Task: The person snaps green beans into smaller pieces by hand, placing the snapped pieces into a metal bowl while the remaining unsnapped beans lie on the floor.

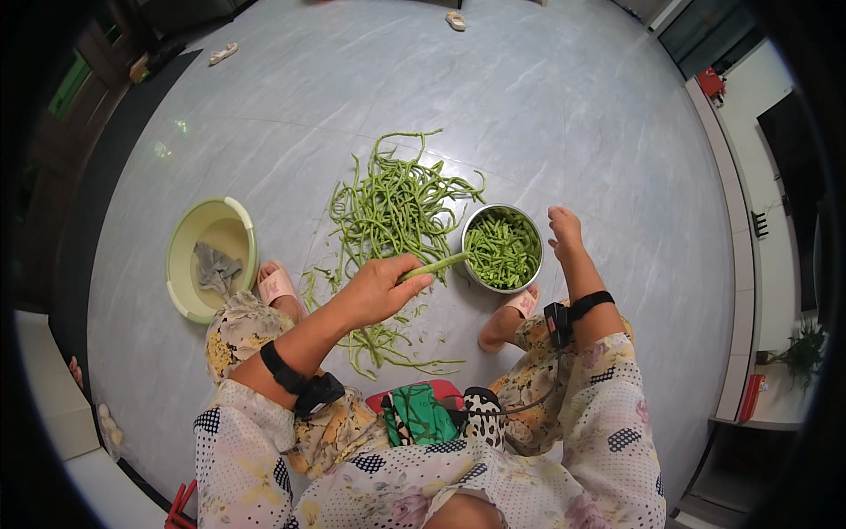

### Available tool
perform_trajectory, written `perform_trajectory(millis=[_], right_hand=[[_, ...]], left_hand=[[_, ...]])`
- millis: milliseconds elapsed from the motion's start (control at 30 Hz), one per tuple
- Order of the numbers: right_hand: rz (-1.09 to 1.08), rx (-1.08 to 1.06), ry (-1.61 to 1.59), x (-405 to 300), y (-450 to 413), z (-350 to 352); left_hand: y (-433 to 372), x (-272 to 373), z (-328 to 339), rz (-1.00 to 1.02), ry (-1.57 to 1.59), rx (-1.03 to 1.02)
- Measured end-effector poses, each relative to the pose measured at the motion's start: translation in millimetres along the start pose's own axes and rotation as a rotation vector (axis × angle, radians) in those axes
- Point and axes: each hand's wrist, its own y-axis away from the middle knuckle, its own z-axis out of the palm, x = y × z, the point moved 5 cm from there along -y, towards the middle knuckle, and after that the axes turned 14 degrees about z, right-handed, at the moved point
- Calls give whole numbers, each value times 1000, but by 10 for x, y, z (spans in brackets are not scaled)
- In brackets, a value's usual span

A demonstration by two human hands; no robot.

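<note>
My left hand (380,287) holds a green long bean (433,267) between thumb and fingers, its far end reaching the left rim of a round metal pot (542,254). Short cut bean pieces (502,248) fill much of that pot. Just right of the pot my right hand (566,230) is raised, fingers partly bent; I see nothing held in it. A large tangled heap of long beans (396,205) lies on the floor beyond my left hand. A smaller bunch of beans (377,350) lies nearer to me, with scraps around it.
At the left stands a pale green plastic basin (177,254) with water and a grey cloth (215,268). My slippered feet are beside the basin and the pot. Two loose shoes lie farther off on the tiled floor (297,86). A long low cabinet (733,264) runs along the right.
</note>
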Motion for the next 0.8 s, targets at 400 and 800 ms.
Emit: perform_trajectory(millis=[400, 800], right_hand=[[-291, -854, 374, -139, 1514, 1019], [-660, -785, 575, -56, 1750, 1248]], left_hand=[[22, -157, -33, -156, 95, 77], [-48, 8, -101, 219, -216, 196]])
